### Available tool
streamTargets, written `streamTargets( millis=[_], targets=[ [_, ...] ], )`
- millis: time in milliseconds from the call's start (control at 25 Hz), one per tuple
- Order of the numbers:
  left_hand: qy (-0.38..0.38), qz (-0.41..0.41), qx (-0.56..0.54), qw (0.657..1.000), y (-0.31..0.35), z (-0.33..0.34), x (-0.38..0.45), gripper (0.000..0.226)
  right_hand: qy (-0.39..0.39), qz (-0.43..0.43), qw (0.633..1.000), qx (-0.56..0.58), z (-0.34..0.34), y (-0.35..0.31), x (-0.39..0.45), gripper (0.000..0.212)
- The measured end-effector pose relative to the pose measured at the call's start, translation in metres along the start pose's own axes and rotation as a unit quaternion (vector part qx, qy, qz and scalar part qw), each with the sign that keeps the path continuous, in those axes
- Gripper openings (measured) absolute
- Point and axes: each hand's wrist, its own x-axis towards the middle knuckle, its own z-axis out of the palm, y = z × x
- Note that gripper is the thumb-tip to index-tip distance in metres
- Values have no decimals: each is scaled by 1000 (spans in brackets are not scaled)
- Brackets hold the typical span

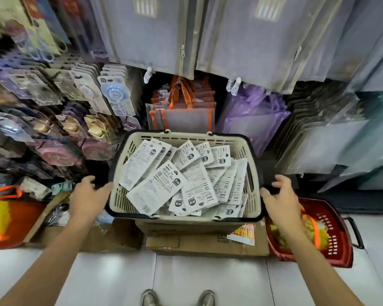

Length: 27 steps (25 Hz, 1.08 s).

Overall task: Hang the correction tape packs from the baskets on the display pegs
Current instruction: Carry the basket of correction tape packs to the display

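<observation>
Flanking the cream basket (241, 151), the left hand (87, 195) and right hand (280, 196) were spread wide at its side rims, gripping nothing. Between them lay the heaped correction tape packs (164, 186); none seemed hung from this basket yet. Next, one hand probably needed to dip inward and pinch a single pack.

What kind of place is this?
Most likely a stationery shop aisle: carded packs hang on display pegs, mesh zip bags fill racks, and a shopping basket holds correction tape packs.

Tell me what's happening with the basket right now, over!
Left hand and right hand at the two ends of the beige basket, holding no pack. Correction tape packs piled loose inside, none picked. Basket sits on cardboard boxes.
</observation>
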Motion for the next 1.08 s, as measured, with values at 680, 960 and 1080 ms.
streamTargets(
  millis=[680, 960, 1080],
  targets=[
    [178, -150, -280, 931, -187, -70, -137, 21, -171, -204, 961, 74, 89, -57, -66, 24],
    [372, -288, -268, 841, -364, -154, -191, 20, -348, -323, 873, -114, 295, -150, -142, 70],
    [405, -335, -276, 804, -437, -175, -187, 23, -405, -289, 856, -142, 403, -195, -206, 90]
  ],
)
